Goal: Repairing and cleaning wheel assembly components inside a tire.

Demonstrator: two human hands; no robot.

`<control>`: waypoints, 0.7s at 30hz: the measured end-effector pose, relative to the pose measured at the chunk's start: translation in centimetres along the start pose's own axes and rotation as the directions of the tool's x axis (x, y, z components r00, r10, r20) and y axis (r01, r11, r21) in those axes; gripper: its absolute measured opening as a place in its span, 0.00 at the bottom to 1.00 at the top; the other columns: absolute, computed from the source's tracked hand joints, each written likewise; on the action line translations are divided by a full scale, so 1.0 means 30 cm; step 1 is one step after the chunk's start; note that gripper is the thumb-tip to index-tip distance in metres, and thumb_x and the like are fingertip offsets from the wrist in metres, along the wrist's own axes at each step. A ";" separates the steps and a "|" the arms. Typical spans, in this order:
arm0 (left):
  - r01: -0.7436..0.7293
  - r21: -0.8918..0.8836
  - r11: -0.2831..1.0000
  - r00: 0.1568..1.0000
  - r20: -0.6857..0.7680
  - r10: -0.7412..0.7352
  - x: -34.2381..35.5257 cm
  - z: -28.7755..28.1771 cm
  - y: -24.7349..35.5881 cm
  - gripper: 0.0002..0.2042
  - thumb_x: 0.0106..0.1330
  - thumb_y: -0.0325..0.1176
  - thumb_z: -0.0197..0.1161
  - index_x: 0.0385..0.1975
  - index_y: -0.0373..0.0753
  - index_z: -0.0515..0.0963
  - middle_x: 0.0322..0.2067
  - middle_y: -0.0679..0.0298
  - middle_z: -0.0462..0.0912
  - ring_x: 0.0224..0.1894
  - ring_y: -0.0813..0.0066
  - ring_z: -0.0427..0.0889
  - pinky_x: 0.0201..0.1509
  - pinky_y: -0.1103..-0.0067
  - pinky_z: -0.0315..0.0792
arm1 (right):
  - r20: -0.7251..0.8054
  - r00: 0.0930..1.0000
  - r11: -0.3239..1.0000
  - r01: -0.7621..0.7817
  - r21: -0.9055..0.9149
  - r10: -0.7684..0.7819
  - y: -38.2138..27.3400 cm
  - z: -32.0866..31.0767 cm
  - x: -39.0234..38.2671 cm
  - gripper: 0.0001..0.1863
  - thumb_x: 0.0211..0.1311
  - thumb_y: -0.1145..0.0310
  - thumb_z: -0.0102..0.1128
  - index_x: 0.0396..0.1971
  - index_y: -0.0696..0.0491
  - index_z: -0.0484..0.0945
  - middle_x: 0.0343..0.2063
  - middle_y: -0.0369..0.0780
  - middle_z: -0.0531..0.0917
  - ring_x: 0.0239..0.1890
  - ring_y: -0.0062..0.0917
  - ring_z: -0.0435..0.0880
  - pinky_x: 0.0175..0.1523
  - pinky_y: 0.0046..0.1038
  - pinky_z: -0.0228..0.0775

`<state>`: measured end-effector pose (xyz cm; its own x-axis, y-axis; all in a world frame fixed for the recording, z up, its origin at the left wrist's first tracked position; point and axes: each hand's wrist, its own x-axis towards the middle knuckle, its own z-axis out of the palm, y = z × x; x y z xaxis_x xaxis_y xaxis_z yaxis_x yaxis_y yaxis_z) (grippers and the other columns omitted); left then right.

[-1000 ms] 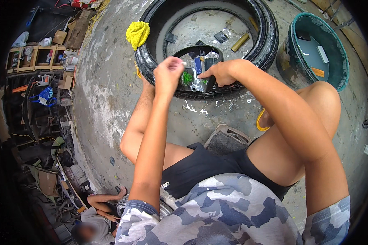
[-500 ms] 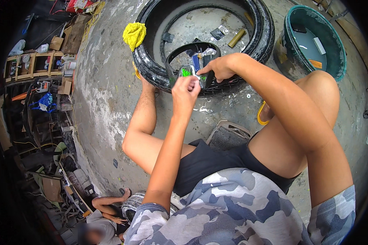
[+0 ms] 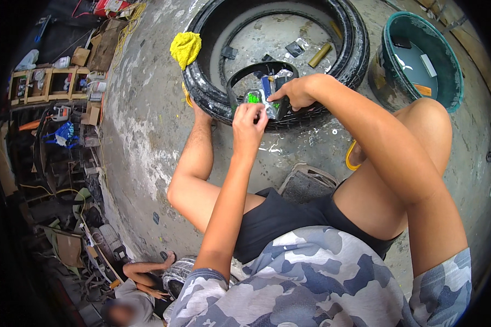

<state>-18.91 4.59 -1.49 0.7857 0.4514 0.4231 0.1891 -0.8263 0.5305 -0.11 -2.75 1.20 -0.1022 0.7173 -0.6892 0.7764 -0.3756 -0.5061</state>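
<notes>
My left hand (image 3: 250, 122) is closed in a pinch at the near edge of a black rubber band (image 3: 233, 80), which sits like a shallow bowl on the tire's near rim (image 3: 204, 101); what it holds is hidden. My right hand (image 3: 299, 91) has its index finger stretched out, touching a glossy, green-speckled piece (image 3: 253, 97) in the band, its other fingers curled at the band's right side. A blue bar (image 3: 265, 82) and small dark scraps lie inside the band.
A yellow cloth (image 3: 185, 49) hangs on the tire. A brass-colored cylinder (image 3: 319, 55) lies within it. A green tub (image 3: 450, 76) with liquid stands right. A grey mat (image 3: 305, 180) lies between my legs. A seated person (image 3: 133, 297) is lower left, beside cluttered wooden shelving (image 3: 49, 86).
My left hand has moved down and right, from above the band's left side to its near edge over the green-speckled piece. My right hand stays about where it was.
</notes>
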 end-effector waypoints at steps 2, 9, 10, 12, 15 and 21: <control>-0.002 0.015 1.000 1.000 -0.027 0.003 0.005 0.008 -0.022 0.06 0.51 0.21 0.64 0.29 0.33 0.78 0.27 0.58 0.77 0.26 0.70 0.77 0.30 0.79 0.73 | -0.097 0.993 0.988 0.059 -0.140 -0.073 0.022 -0.002 0.003 0.40 0.55 0.76 0.57 0.64 0.23 0.56 0.60 0.44 0.68 0.47 0.38 0.77 0.33 0.35 0.79; 0.015 0.037 0.999 0.999 -0.030 -0.014 -0.004 0.022 -0.021 0.06 0.51 0.22 0.64 0.29 0.34 0.79 0.27 0.58 0.77 0.26 0.69 0.77 0.31 0.77 0.73 | -0.039 0.999 0.999 0.037 -0.029 -0.038 0.020 0.002 -0.007 0.41 0.56 0.77 0.55 0.64 0.23 0.55 0.58 0.43 0.70 0.41 0.34 0.80 0.31 0.32 0.79; 0.000 0.040 0.999 0.999 -0.047 0.002 0.038 0.014 -0.028 0.06 0.52 0.22 0.64 0.30 0.33 0.78 0.26 0.58 0.77 0.24 0.70 0.77 0.31 0.77 0.73 | -0.053 0.998 0.998 0.047 0.036 -0.046 0.017 -0.008 -0.014 0.40 0.53 0.73 0.61 0.64 0.28 0.58 0.54 0.48 0.74 0.55 0.41 0.73 0.59 0.34 0.64; 0.035 0.016 0.999 0.999 -0.022 -0.035 0.044 0.015 -0.031 0.06 0.51 0.22 0.64 0.29 0.33 0.78 0.26 0.58 0.77 0.25 0.70 0.77 0.31 0.77 0.73 | -0.037 0.999 0.999 0.016 0.050 -0.015 -0.001 -0.005 -0.025 0.40 0.53 0.73 0.61 0.64 0.28 0.58 0.53 0.48 0.74 0.55 0.41 0.74 0.59 0.34 0.64; 0.036 -0.033 0.999 0.999 0.041 -0.034 0.000 0.025 -0.002 0.05 0.51 0.23 0.65 0.28 0.34 0.79 0.26 0.59 0.77 0.24 0.71 0.76 0.31 0.78 0.73 | -0.075 0.994 0.987 0.066 -0.144 -0.078 0.034 0.005 -0.012 0.40 0.55 0.74 0.58 0.64 0.23 0.56 0.59 0.43 0.69 0.48 0.34 0.78 0.39 0.35 0.78; 0.140 -0.026 0.990 0.988 -0.062 -0.141 0.079 -0.024 -0.050 0.05 0.54 0.24 0.63 0.30 0.34 0.79 0.27 0.57 0.77 0.26 0.68 0.78 0.33 0.76 0.74 | -0.009 1.000 0.999 -0.009 0.042 0.009 0.030 -0.008 0.001 0.40 0.56 0.75 0.56 0.64 0.22 0.55 0.60 0.44 0.68 0.51 0.35 0.76 0.42 0.35 0.76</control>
<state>-17.75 7.15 -0.76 0.7130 0.5837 0.3884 0.2820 -0.7460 0.6033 0.73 -2.93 0.85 -0.0897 0.7192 -0.6890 0.7503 -0.4062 -0.5217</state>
